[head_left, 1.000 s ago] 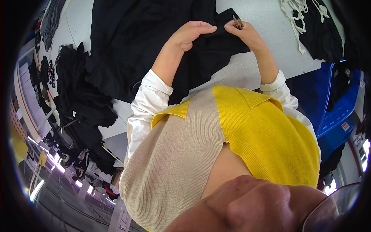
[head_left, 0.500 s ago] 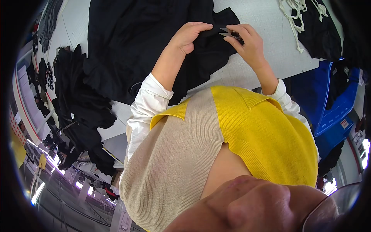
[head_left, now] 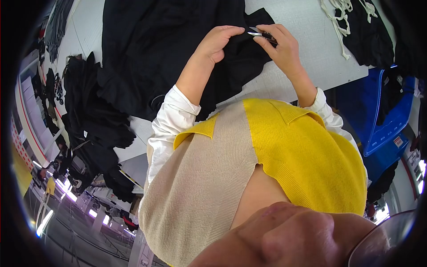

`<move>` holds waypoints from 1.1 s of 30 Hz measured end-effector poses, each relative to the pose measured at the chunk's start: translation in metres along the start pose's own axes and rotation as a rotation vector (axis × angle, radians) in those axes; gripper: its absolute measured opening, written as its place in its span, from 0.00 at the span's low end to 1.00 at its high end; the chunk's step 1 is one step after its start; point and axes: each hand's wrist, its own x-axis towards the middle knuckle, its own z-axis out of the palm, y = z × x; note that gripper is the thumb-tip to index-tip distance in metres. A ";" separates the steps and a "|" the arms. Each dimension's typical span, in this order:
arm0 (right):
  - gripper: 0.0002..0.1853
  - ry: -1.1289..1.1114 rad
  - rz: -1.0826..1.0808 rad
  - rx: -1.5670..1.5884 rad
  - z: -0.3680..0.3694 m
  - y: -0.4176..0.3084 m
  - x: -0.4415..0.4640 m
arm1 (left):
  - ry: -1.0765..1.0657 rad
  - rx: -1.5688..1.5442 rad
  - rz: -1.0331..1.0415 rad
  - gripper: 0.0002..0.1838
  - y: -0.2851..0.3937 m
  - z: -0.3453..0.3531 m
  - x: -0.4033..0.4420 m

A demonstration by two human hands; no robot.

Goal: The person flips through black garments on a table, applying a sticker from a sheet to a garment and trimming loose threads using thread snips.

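Note:
Black fabric (head_left: 169, 58), which looks like a garment, lies spread on the white table under both hands. My left hand (head_left: 217, 43) is closed on the fabric, its fingertips at a raised edge and pointing right. A pair of thread snips (head_left: 268, 38) sits in my right hand (head_left: 284, 46), between thumb and fingers. The snips' two pale blades are parted and point left, just short of the left fingertips. I cannot make out any thread between the blades.
Another dark garment with white drawstrings (head_left: 342, 26) lies at the table's far right. Black clothes (head_left: 89, 102) hang in a heap over the left edge. A blue plastic bin (head_left: 387, 129) stands right of the white table (head_left: 307, 58).
My right hand with the snips has moved slightly left and up, bringing the blades closer to the left fingertips. The left hand stays nearly still.

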 end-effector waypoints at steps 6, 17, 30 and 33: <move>0.12 0.000 -0.025 0.016 0.000 0.003 -0.003 | -0.011 -0.030 -0.028 0.10 0.001 0.001 -0.001; 0.12 0.017 -0.050 0.005 0.004 0.000 -0.001 | -0.016 0.041 0.006 0.13 -0.007 -0.002 0.004; 0.09 -0.025 -0.017 -0.002 0.000 0.001 -0.001 | -0.014 0.131 0.018 0.16 -0.006 -0.002 0.002; 0.09 0.019 0.334 0.348 -0.003 0.005 0.001 | 0.004 0.105 -0.005 0.15 -0.006 -0.003 0.001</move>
